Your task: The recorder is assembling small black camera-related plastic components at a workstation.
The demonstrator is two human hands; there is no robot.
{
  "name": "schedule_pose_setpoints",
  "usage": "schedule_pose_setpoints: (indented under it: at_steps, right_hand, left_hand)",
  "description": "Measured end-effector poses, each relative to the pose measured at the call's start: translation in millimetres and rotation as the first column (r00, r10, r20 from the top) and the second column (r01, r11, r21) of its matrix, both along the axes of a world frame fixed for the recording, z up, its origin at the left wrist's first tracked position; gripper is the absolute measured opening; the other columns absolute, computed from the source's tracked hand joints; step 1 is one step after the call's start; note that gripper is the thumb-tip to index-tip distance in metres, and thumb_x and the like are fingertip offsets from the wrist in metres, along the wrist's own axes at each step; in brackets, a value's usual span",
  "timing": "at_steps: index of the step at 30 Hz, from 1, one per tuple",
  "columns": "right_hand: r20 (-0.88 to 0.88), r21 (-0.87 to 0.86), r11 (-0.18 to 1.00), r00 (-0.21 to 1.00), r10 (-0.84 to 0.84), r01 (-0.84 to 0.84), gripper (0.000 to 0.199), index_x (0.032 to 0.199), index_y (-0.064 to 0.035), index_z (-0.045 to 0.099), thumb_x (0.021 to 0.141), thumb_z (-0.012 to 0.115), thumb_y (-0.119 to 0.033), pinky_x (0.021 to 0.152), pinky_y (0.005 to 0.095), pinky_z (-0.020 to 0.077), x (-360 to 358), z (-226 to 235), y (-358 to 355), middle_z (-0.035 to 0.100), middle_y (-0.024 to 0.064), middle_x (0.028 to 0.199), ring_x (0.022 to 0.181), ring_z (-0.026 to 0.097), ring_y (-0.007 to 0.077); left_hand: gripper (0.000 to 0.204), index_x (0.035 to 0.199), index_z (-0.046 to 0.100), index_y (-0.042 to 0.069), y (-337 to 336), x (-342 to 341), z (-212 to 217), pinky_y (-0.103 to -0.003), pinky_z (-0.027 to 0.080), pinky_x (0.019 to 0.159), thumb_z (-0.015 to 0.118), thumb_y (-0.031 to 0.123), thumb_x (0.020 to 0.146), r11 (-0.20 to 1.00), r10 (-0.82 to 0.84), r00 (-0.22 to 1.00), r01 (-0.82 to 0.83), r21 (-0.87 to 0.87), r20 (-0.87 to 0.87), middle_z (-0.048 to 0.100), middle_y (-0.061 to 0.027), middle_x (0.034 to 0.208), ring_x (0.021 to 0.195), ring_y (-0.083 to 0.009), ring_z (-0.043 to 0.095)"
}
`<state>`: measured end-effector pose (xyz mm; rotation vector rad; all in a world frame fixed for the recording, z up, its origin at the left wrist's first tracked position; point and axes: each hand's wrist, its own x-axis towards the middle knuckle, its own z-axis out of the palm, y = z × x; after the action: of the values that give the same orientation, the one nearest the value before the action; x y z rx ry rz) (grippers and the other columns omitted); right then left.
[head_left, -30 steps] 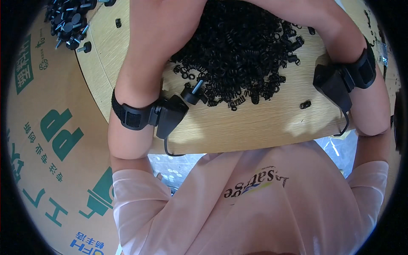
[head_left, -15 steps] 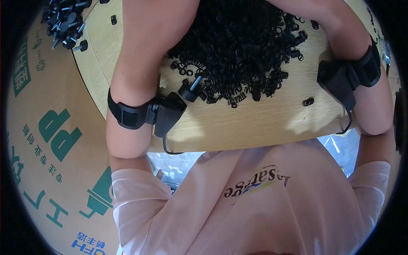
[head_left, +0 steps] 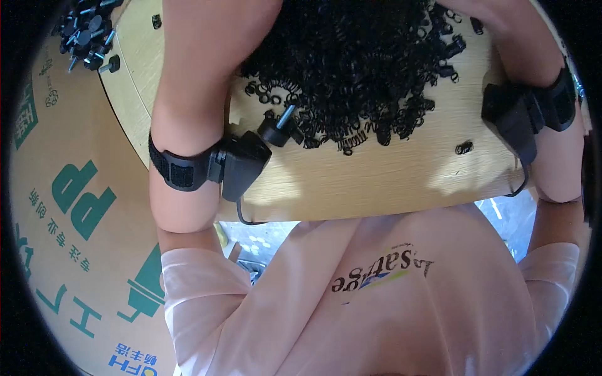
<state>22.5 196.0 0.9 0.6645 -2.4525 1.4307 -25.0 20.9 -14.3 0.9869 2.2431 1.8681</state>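
Observation:
My left hand (head_left: 222, 31) reaches up past the top edge at the left side of a big pile of small black coil springs (head_left: 351, 75); its fingers are out of the picture. On the pile's right side my right hand (head_left: 492, 19) also runs off the top edge, fingers unseen. What either hand holds does not show. Close to the device on my left wrist, a screw with a round black head (head_left: 274, 130) stands at the pile's near left edge, its metal shank pointing up and right.
More black-headed screws (head_left: 88, 34) are heaped at the far left, with a single screw (head_left: 111, 64) beside them. A loose spring (head_left: 464, 148) lies on the wooden tabletop (head_left: 351, 188) right of the pile. A printed cardboard box (head_left: 88, 250) stands to the left.
My left forearm has shifted slightly left and my right forearm slightly right, so they are a little farther apart. The pile and the screws look much the same.

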Motion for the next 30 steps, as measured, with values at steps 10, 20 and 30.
schedule_pose_setpoints:
  at_steps: [10,20,30]
  right_hand:
    - [0.211,-0.248,0.937,0.930,0.302,-0.248,0.002,0.083,-0.0021,0.059,0.084,0.060,-0.003,0.062,0.0235,0.0394,-20,-4,18,0.057,-0.0021,0.074,0.070,0.049,0.0047]
    - [0.259,-0.244,0.942,0.920,0.294,-0.233,0.002,0.083,-0.0029,0.059,0.085,0.060,-0.002,0.061,0.0224,0.0385,-15,9,19,0.056,-0.0034,0.074,0.069,0.048,0.0041]
    - [0.216,-0.196,0.955,0.940,0.264,-0.223,0.002,0.083,-0.0031,0.059,0.084,0.060,-0.003,0.062,0.0231,0.0391,-14,6,17,0.056,-0.0030,0.074,0.069,0.048,0.0045]
  left_hand:
    - [0.007,0.096,0.056,0.006,7,5,0,-0.017,0.040,0.065,0.063,0.004,0.097,0.999,0.023,0.990,-0.029,0.044,0.141,0.061,0.0030,0.087,0.076,-0.0021,0.053]
    - [0.007,0.097,0.056,0.006,7,3,1,-0.017,0.041,0.067,0.063,0.003,0.097,0.999,0.025,0.988,-0.029,0.024,0.150,0.061,0.0035,0.087,0.078,-0.0025,0.054]
    - [0.008,0.096,0.056,0.007,6,8,15,-0.017,0.040,0.067,0.063,0.004,0.097,0.999,-0.025,0.970,0.019,0.028,0.243,0.060,0.0041,0.087,0.078,-0.0021,0.052]
